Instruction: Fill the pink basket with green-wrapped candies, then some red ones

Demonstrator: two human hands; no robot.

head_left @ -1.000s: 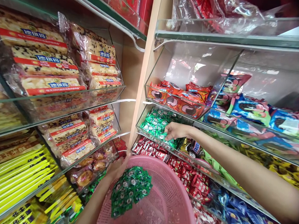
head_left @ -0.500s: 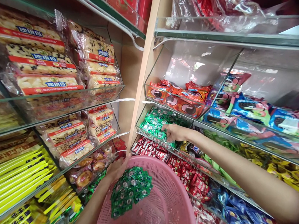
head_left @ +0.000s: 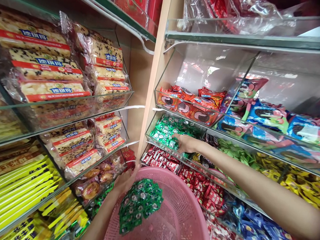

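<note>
My left hand [head_left: 124,181] grips the rim of a pink plastic basket [head_left: 195,215], one finger stretched along the edge. Inside the basket, on its left side, lies a pile of green-wrapped candies [head_left: 141,203]. My right hand [head_left: 186,143] reaches into a glass-fronted shelf bin of green-wrapped candies [head_left: 165,129]. Its index finger stretches out onto the candies, while the other fingers bend down by the glass front. No candy shows in that hand.
Glass shelves hold packs of sachima [head_left: 55,62] on the left. Red snack packets [head_left: 195,105] and blue cookie packets [head_left: 270,118] sit above my right arm. Below are red-wrapped candies [head_left: 160,158] and blue-wrapped candies [head_left: 261,225]. A wooden post [head_left: 154,69] divides the shelves.
Hardly anything differs. My right forearm has dropped slightly, with its hand still at the green candies. My left hand and the basket stay in place.
</note>
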